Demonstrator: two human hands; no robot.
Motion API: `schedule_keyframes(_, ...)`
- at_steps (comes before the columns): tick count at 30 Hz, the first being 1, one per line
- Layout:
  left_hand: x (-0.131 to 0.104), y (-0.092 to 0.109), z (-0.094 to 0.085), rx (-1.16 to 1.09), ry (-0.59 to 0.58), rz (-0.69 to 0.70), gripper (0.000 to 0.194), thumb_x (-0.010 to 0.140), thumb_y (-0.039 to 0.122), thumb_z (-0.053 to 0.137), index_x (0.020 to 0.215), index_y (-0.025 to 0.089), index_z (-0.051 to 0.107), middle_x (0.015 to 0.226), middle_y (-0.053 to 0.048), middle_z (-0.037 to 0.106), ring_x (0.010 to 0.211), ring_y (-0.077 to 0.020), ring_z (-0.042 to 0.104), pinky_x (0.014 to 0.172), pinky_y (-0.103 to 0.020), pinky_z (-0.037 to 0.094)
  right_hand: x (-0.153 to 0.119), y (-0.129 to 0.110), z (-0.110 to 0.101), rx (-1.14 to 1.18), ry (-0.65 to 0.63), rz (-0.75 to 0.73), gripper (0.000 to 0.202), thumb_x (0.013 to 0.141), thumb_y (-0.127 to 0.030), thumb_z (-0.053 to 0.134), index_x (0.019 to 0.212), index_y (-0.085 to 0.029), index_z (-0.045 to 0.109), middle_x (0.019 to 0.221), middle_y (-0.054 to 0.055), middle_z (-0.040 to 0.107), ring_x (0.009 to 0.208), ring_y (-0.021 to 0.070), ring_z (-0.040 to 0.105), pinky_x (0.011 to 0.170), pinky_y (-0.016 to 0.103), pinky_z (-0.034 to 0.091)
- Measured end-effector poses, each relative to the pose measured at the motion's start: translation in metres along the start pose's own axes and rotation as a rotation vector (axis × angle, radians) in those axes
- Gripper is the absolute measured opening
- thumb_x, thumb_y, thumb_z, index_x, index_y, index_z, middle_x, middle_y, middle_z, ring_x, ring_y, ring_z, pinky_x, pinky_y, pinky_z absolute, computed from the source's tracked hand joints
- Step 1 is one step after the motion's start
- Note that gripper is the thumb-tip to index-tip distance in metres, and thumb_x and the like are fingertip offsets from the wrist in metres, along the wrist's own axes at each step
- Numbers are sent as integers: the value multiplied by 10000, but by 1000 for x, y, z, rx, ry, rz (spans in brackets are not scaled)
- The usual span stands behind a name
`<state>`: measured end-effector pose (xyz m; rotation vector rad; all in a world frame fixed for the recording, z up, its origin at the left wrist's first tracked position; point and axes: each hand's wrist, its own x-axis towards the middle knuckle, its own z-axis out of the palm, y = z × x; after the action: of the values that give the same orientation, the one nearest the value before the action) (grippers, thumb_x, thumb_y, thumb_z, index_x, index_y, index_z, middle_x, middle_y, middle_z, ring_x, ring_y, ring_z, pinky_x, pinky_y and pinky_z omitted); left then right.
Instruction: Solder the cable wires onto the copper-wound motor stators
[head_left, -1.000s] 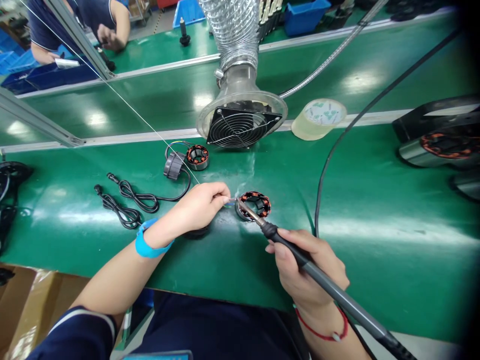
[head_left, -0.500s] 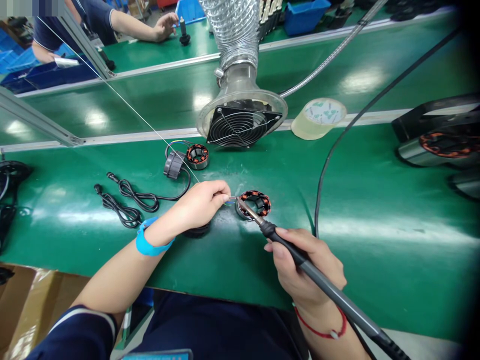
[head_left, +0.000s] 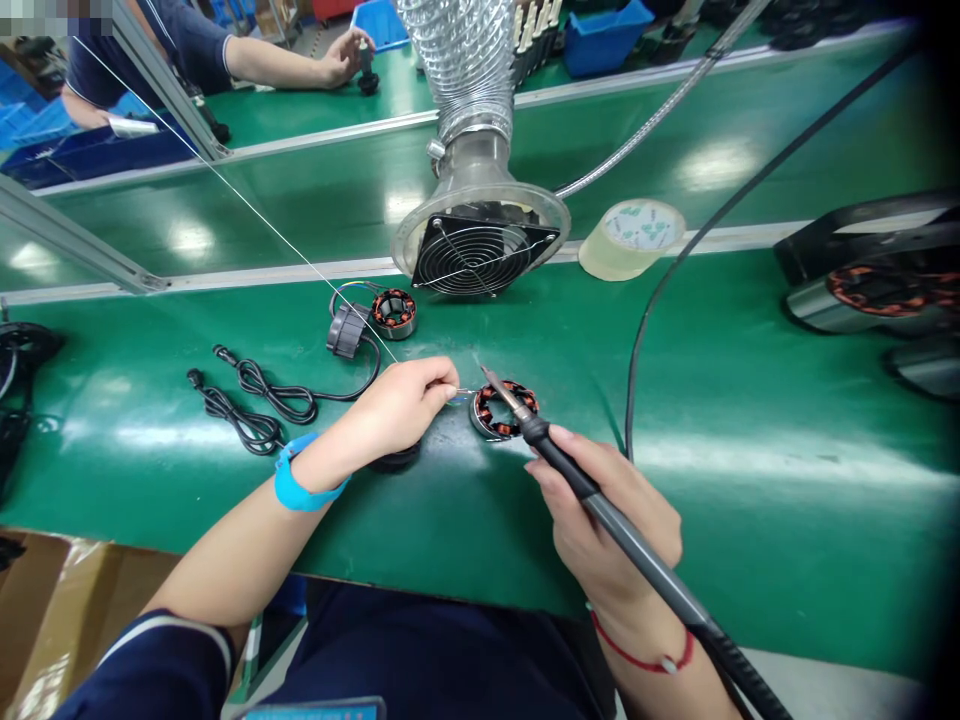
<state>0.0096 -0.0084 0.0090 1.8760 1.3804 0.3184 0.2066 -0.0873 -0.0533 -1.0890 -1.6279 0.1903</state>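
My right hand (head_left: 611, 510) is wrapped round the dark handle of a soldering iron (head_left: 600, 500), whose metal tip points up and left. That tip sits above the rim of a motor stator (head_left: 482, 418) with copper windings, lying on the green bench. My left hand (head_left: 405, 402) is closed in a pinch on a thin wire (head_left: 463, 391) at the stator's left side. A thin pale strand also runs down from the upper left to this hand; its end is hidden by the fingers. Under the left wrist lies a dark round part (head_left: 397, 458), partly covered.
Behind my hands hangs a fume extractor fan (head_left: 480, 255) on a foil duct. A tape roll (head_left: 632, 240) stands to its right. Another stator (head_left: 394, 313), a grey housing (head_left: 347, 330) and coiled cables (head_left: 277, 388) lie left. A black cord (head_left: 645, 340) crosses the right side; a co-worker's hand (head_left: 346, 58) is beyond.
The soldering iron's tip has lifted away from the wire, up and slightly right. My left hand has hardly moved. The co-worker's hand has shifted right to a dark part.
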Motion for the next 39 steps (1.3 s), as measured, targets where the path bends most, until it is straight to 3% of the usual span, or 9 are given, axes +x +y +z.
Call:
schedule_keyframes(3,-2,2,1,25,24,6,141,903,184,467,771,178,516,747,16,558,722,-135,493,687,-258,363,10,-4,-3,-88,-62,15,346,889,-221,675,1230,-243,627,980,57,765,761,200,746,650,283,619)
schedule_keyframes(7,-3,4,1,71,55,21,141,908,179,468,779,181,523,761,7,577,735,-145,515,698,-265,377,24,-10,-6,-41,-140,95,347,920,-293,641,1261,-232,617,1081,65,754,853,207,752,764,308,631)
schedule_keyframes(14,-4,4,4,150,94,57,156,913,153,462,777,181,533,778,-8,598,747,-153,534,697,-267,383,24,-8,7,88,-147,233,347,938,-318,613,1278,-247,607,1102,61,746,919,205,746,823,338,625)
schedule_keyframes(17,-4,4,4,164,93,54,155,917,149,461,783,177,535,790,-12,605,752,-155,537,696,-270,382,19,-8,10,88,-134,202,306,928,-293,623,1231,-252,628,1025,49,757,872,195,746,767,322,622)
schedule_keyframes(23,-4,4,3,143,60,28,152,918,170,472,790,179,554,770,-7,618,724,-152,545,677,-268,384,-9,-9,3,11,73,165,190,847,-243,704,1035,-215,684,870,48,757,669,197,736,592,291,602)
schedule_keyframes(28,-4,5,1,116,54,3,150,909,176,486,795,171,584,761,-7,636,704,-148,553,676,-265,396,-20,-7,4,-15,60,112,172,848,-264,699,1015,-225,681,801,30,759,602,196,727,534,287,590)
schedule_keyframes(39,-4,5,1,35,25,-36,158,897,176,499,821,156,636,724,2,639,655,-127,526,660,-249,389,-27,-4,4,-1,90,150,200,833,-241,723,1026,-211,682,813,29,767,610,199,734,512,279,582)
